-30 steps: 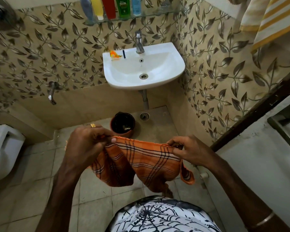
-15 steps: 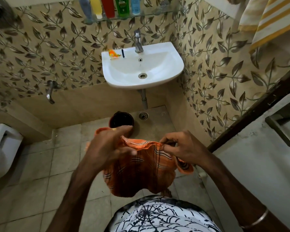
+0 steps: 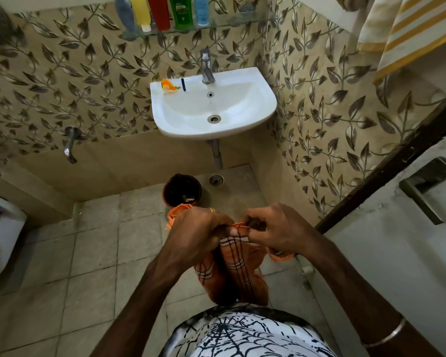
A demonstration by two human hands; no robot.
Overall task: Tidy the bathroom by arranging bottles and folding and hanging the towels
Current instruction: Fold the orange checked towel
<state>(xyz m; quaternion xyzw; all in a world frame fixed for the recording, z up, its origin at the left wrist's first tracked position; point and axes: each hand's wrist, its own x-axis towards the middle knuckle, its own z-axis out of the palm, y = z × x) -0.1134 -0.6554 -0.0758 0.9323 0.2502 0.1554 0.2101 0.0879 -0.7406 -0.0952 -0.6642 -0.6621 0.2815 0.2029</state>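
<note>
both hands, left (image 3: 198, 233) and right (image 3: 276, 228), have come together pinching the orange towel (image 3: 237, 274), whose doubled length hangs straight down below them.

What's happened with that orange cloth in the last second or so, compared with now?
The left hand swept toward the right hand, bringing the two top ends of the orange checked towel together, so it went from stretched wide to doubled and hanging narrow. Both hands kept their grip throughout. The bottles on the glass shelf, the sink and the striped towel stayed put.
</note>
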